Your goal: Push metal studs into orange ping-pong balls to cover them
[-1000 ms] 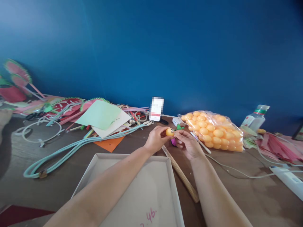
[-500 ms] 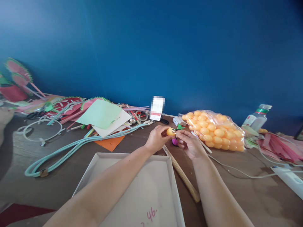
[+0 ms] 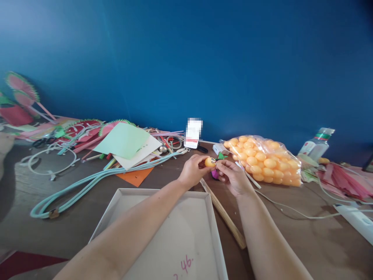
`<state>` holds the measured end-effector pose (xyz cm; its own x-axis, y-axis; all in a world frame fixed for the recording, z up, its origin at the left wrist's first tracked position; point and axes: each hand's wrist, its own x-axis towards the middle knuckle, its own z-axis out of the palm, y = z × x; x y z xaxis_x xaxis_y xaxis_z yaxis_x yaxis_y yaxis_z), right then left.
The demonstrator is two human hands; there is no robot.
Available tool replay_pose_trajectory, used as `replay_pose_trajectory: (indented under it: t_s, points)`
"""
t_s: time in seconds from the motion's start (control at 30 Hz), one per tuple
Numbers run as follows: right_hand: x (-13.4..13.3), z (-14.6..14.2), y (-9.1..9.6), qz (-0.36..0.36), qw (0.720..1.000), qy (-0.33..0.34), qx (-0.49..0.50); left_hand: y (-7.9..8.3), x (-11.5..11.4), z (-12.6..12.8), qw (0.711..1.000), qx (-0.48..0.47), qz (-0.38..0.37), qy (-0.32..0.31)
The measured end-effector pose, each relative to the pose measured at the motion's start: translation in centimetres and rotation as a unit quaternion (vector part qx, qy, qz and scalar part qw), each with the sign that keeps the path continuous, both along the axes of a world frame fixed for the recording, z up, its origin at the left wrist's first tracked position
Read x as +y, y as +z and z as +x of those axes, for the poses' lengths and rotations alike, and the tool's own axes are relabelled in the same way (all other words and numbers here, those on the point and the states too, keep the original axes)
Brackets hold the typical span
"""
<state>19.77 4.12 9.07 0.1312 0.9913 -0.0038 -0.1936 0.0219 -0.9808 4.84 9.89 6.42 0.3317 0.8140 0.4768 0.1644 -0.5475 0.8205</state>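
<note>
My left hand [image 3: 192,171] is closed, its thumb and fingers pinching a small orange ball [image 3: 208,162]. A shiny metal piece [image 3: 213,161] sits at the ball's right side. My right hand [image 3: 233,177] is closed too, its fingertips pinched against that metal piece; its exact shape is too small to make out. Behind the fingers show a green leaf-like piece [image 3: 222,156] and a purple piece [image 3: 215,174], both partly hidden. Right of my hands lies a see-through bag of orange balls [image 3: 264,161]. Both forearms reach over a shallow white box [image 3: 175,233].
A wooden stick [image 3: 224,214] lies beside the box. A phone [image 3: 192,134] stands against the blue wall. To the left are green paper [image 3: 124,140], pale blue tubing [image 3: 96,179] and craft pieces. On the right are a bottle [image 3: 316,146], a white cable [image 3: 291,210] and a power strip [image 3: 354,219].
Hardly anything differs. Both hands keep their pinch at the orange ball, with only a very slight shift of the fingers.
</note>
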Motion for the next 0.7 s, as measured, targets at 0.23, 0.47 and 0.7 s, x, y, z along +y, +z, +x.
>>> replay_pose_trajectory:
  t_s: [0.23,0.47,0.7]
  points:
    - [-0.10,0.08,0.15,-0.004,1.000,0.007,0.000,-0.01,-0.03,-0.03,1.000,0.002,-0.005,-0.007]
    - [-0.23,0.16,0.20,-0.015,0.999,0.008,-0.031,0.07,-0.05,-0.14,1.000,0.009,-0.007,-0.008]
    - [-0.12,0.23,-0.14,-0.010,0.998,0.010,-0.057,0.15,-0.04,-0.14,1.000,0.023,0.000,-0.003]
